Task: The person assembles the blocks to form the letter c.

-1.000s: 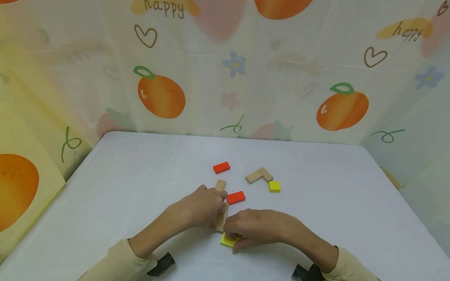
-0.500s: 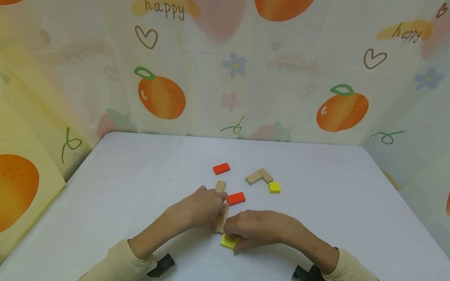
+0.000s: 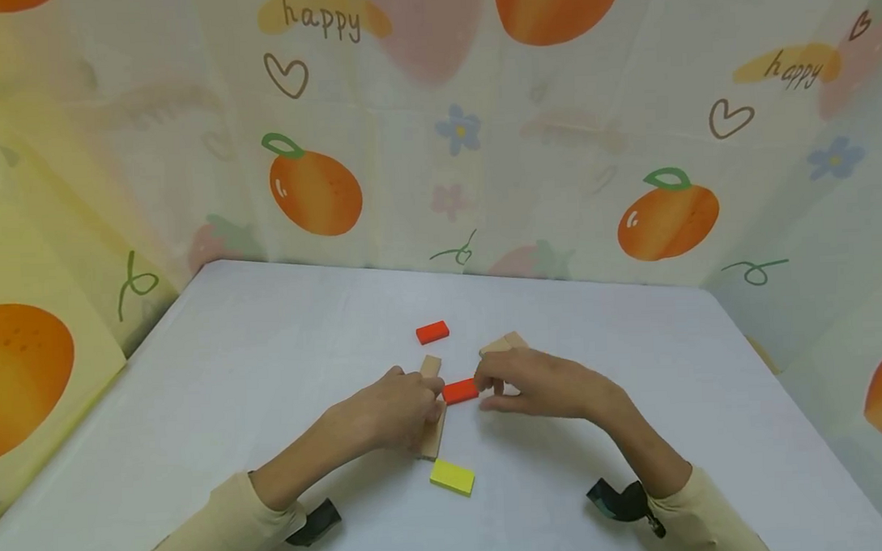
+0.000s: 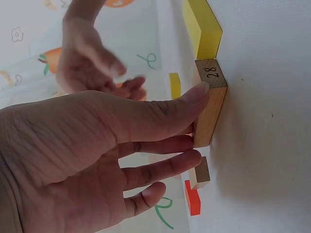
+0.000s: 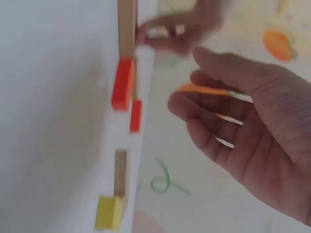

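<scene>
My left hand (image 3: 432, 405) pinches a long plain wooden block (image 3: 433, 439) that lies on the white table (image 3: 269, 354). In the left wrist view my thumb presses the side of this block (image 4: 211, 104), near its end stamped 28. My right hand (image 3: 486, 393) hovers with relaxed fingers just right of a red block (image 3: 460, 391) and holds nothing. A flat yellow block (image 3: 451, 476) lies free in front of the wooden one. The right wrist view is blurred and shows the right hand's fingers (image 5: 218, 121) spread off the table, near the red block (image 5: 123, 83).
A second red block (image 3: 432, 332) lies further back, and a short wooden block (image 3: 430, 365) by my left fingers. Two wooden blocks in an L (image 3: 505, 342) peek out behind my right hand. A small yellow block (image 5: 108, 212) lies beside them. Fruit-print cloth walls enclose the table.
My right hand let go of the flat yellow block and moved back and to the right, up to the red block. The left hand kept its hold on the wooden block.
</scene>
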The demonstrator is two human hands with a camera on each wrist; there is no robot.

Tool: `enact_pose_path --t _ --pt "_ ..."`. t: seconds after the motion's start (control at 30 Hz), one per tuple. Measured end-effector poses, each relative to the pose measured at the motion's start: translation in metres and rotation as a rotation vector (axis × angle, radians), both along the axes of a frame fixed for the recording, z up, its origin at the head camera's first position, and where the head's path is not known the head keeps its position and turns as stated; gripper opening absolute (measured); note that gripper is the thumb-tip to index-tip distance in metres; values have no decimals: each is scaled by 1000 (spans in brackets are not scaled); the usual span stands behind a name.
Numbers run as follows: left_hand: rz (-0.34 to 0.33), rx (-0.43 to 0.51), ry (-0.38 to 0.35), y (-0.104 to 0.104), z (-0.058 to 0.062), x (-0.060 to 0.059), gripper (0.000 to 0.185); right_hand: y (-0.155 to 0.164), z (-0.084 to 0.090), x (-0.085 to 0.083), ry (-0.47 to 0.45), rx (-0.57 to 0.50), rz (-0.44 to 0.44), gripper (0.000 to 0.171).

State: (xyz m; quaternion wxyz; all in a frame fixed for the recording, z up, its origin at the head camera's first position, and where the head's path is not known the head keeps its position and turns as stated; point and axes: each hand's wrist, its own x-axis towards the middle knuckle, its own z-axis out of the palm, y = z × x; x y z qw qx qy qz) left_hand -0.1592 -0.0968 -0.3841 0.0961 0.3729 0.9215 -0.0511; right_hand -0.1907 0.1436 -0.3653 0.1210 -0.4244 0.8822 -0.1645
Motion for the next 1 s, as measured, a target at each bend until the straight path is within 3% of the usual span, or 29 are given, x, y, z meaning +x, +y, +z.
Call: enact_pose_path --t 0.13,0.23,0.4,0.57,0.77,1.0 --pt "-9 -23 15 0 -1 1 32 9 -2 -19 90 -43 -106 18" --pt "-10 -24 17 -1 -1 1 34 12 -8 -28 106 -24 -166 23" --pt "-13 -12 13 -1 0 2 37 16 -20 -34 89 86 -151 41" --pt "-15 -15 24 -2 1 3 39 16 -26 -35 105 127 -124 55" --pt "-29 -13 34 -2 1 3 39 17 -33 -35 183 177 -58 48" --pt "-27 -16 35 -2 1 4 38 14 -40 -38 324 106 -30 24"
